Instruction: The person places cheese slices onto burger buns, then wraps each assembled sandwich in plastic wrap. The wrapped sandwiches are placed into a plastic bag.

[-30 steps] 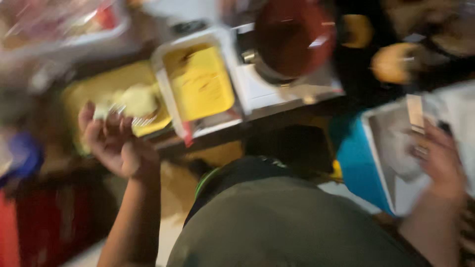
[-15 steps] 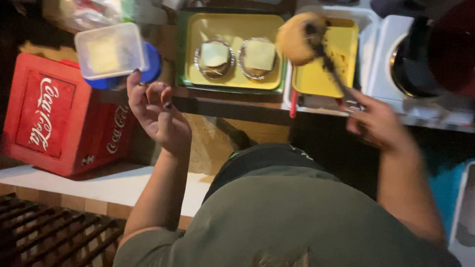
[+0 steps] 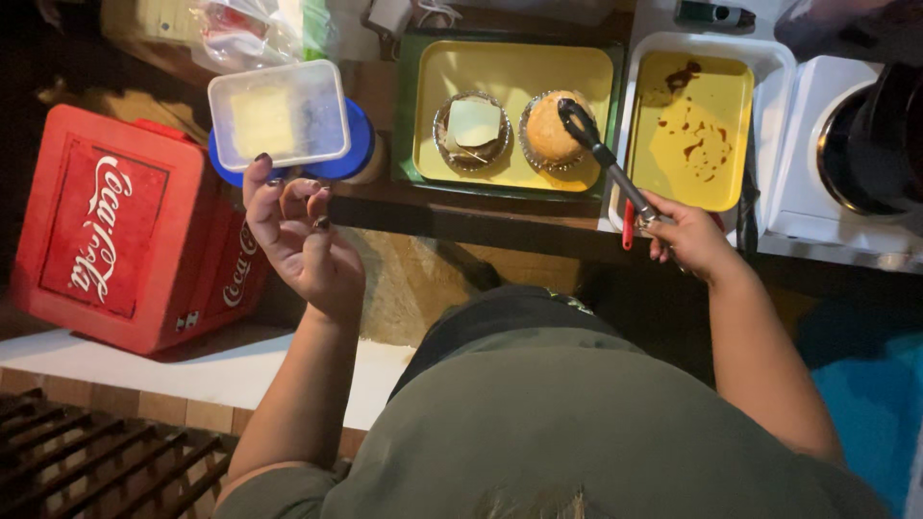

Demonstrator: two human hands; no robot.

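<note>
Olive-green shirt, bare forearms, dark polish on left hand (image 3: pixel 303 240) nails.

Tongs (image 3: pixel 601 159) lowered the bun (image 3: pixel 550 130) — onto foil.

Head view: we look straight down from above our own torso, facing the table (image 3: pixel 461 216) edge
Nearness: close, arm's reach
Shared views: we have only one

Two foil cups in tray (image 3: pixel 433 154): cup w/ slice (image 3: pixel 471 132) left, cup w/ bun (image 3: pixel 552 130) right. Tongs (image 3: pixel 606 163) tip on bun, held by right hand (image 3: pixel 690 236). Second tray (image 3: pixel 731 183) right of first. Lidded box (image 3: pixel 279 115) left, atop round tub (image 3: pixel 354 144). Cooler (image 3: pixel 106 240) far left, nearer. Left hand (image 3: pixel 298 235) near side of box.
</note>
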